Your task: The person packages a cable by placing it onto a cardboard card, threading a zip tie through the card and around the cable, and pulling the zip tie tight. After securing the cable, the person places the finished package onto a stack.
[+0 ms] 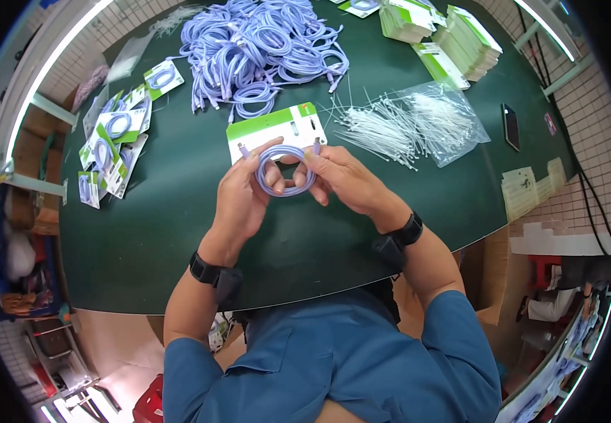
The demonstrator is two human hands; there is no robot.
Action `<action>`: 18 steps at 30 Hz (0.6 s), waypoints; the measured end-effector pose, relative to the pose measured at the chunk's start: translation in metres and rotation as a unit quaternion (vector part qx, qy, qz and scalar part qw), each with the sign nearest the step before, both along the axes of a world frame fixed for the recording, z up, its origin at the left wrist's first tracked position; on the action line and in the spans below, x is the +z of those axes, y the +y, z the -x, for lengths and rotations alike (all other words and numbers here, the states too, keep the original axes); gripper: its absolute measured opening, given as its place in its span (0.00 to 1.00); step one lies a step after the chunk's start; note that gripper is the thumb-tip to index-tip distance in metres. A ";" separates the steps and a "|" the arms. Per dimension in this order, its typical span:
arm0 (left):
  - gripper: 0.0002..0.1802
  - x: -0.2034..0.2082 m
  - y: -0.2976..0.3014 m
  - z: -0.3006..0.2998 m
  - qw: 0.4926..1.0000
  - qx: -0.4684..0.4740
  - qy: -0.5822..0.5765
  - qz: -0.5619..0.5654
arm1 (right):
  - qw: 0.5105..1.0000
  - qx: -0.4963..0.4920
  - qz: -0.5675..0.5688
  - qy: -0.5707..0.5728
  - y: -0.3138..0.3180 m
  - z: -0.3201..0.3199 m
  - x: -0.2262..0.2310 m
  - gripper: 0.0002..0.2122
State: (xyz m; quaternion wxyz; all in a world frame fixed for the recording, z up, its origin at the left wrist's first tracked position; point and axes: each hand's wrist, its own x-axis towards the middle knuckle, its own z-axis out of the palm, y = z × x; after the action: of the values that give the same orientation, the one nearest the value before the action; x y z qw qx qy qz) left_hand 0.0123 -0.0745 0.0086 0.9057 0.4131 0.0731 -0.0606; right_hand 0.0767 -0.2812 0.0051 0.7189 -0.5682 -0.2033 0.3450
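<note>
A coiled lavender cable (282, 149) is held up between both hands, its two plug ends pointing up and outward. My left hand (244, 187) grips the coil's left side, fingers curled through the ring. On the right side my right hand (348, 176) pinches the coil with thumb and fingers, close to the other plug. Just beyond the hands a white and green packaging card (270, 130) lies flat on the table, partly covered by the coil and fingers.
A big heap of lavender cables (249, 49) lies at the back. Carded cables (116, 127) pile up at left. White zip ties (390, 127) spill from a clear bag at right, before card stacks (464, 46). A phone (510, 127) rests near the green table's (150, 261) right edge.
</note>
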 end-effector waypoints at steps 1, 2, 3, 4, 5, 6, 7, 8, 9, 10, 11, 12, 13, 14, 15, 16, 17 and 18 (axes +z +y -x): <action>0.26 -0.002 0.004 0.001 1.000 -0.014 0.002 -0.026 | 1.000 0.009 0.013 -0.002 0.000 0.001 0.001 0.23; 0.26 -0.002 0.007 0.001 0.998 -0.030 0.003 -0.050 | 0.999 0.018 0.027 -0.005 0.001 0.002 0.001 0.22; 0.27 -0.003 0.008 0.003 0.996 -0.046 0.004 -0.074 | 0.999 0.025 0.041 -0.008 0.002 0.002 0.000 0.22; 0.27 -0.004 0.009 0.005 0.996 -0.046 0.008 -0.075 | 0.999 0.026 0.040 -0.005 0.003 0.002 -0.002 0.22; 0.26 -0.004 0.008 0.007 0.994 -0.042 0.009 -0.100 | 0.997 0.037 0.057 -0.020 0.004 0.002 -0.004 0.22; 0.25 -0.002 0.005 0.008 0.991 -0.041 0.010 -0.123 | 0.995 0.046 0.076 -0.035 0.003 0.002 -0.004 0.21; 0.24 -0.002 0.004 0.009 0.988 -0.040 0.010 -0.146 | 0.993 0.056 0.095 -0.050 0.003 0.001 -0.005 0.21; 0.24 -0.003 0.004 0.009 0.989 -0.041 0.012 -0.144 | 0.993 0.055 0.097 -0.048 0.003 0.000 -0.005 0.21; 0.23 -0.005 0.006 0.010 0.967 -0.039 -0.005 -0.250 | 0.988 0.068 0.115 -0.078 0.004 -0.001 -0.005 0.20; 0.22 -0.008 0.007 0.010 0.934 -0.037 -0.021 -0.353 | 0.982 0.082 0.133 -0.107 0.006 -0.001 -0.005 0.19; 0.21 -0.011 0.007 0.010 0.890 -0.035 -0.038 -0.452 | 0.974 0.097 0.150 -0.137 0.008 0.000 -0.005 0.19; 0.21 -0.015 0.005 0.010 0.892 -0.035 -0.036 -0.450 | 0.974 0.098 0.153 -0.135 0.009 0.001 -0.007 0.19; 0.20 -0.019 0.003 0.010 0.870 -0.021 -0.070 -0.488 | 0.956 0.090 0.189 -0.206 0.011 0.003 -0.010 0.19; 0.19 -0.022 0.001 0.010 0.845 -0.006 -0.104 -0.525 | 0.931 0.083 0.223 -0.276 0.012 0.005 -0.013 0.18; 0.18 -0.024 -0.002 0.010 0.817 0.008 -0.137 -0.560 | 0.900 0.075 0.256 -0.344 0.012 0.006 -0.015 0.18; 0.18 -0.024 -0.003 0.011 0.817 0.005 -0.135 -0.561 | 0.902 0.074 0.255 -0.341 0.012 0.007 -0.015 0.18; 0.17 -0.023 -0.005 0.012 0.790 -0.004 -0.133 -0.599 | 0.896 0.091 0.274 -0.336 0.011 0.005 -0.013 0.17; 0.15 -0.021 -0.006 0.013 0.760 -0.014 -0.130 -0.636 | 0.890 0.108 0.293 -0.332 0.010 0.004 -0.011 0.17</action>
State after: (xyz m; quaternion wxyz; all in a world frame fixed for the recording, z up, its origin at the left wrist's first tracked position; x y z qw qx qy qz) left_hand -0.0008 -0.0805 -0.0122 0.4342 0.8993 -0.0294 0.0419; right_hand 0.0729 -0.2714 -0.0055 0.3689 -0.8086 -0.3803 0.2560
